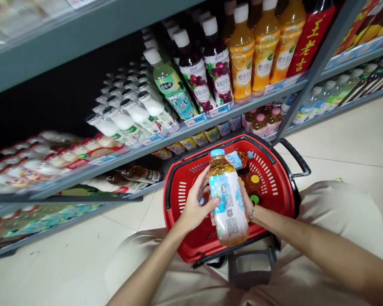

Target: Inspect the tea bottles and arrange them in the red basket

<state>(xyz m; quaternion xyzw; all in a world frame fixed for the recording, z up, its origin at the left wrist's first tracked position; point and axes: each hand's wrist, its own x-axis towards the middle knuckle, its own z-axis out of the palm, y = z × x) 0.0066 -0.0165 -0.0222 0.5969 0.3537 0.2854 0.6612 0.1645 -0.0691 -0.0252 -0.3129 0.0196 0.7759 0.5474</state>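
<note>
One bottle is held tilted above a red basket, its blue cap towards the shelf. From here I see the left hand clasping one side, thumb over the label; the right hand cups the other, its fingers mostly hidden behind. Another bottle lies inside the basket. Orange juices line the shelf beyond.

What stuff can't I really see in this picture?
In the head view:
Most of the right hand: hidden behind the held bottle.
Its small print: too small to read.
Part of the red basket: covered by bottle and left hand.
Far-left shelf bottles: blurred, some cut off by the edge.
</note>
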